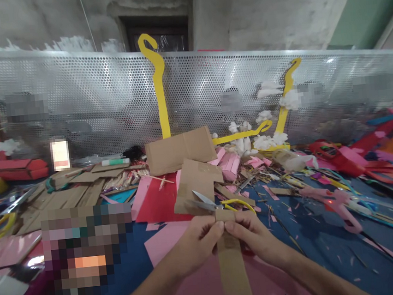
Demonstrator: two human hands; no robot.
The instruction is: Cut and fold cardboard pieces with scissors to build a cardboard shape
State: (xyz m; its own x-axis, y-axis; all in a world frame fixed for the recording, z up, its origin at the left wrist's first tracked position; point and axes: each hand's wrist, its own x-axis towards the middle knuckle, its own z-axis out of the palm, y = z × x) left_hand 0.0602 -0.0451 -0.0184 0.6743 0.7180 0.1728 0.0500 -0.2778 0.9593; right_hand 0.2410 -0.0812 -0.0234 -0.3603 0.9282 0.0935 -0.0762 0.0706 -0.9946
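Between both hands is a strip of brown cardboard (234, 271), its long end hanging toward me over pink paper (192, 282). My left hand (205, 235) pinches the strip's upper part from the left, thumb on top. My right hand (248, 233) grips the same part from the right, the two thumbs almost meeting. The short top end looks bent at the thumbs. Just beyond the fingers lie scissors (207, 202) with yellow handles, blades apart, partly over a cardboard piece (195, 184).
A cardboard box shape (183, 151) with a yellow hooked strip (161, 95) stands ahead, before a perforated metal panel (108, 95). A pink glue gun (341, 203) lies right, its cable trailing forward. Cardboard scraps (59, 202) cover the left. A red box (14, 169) stands far left.
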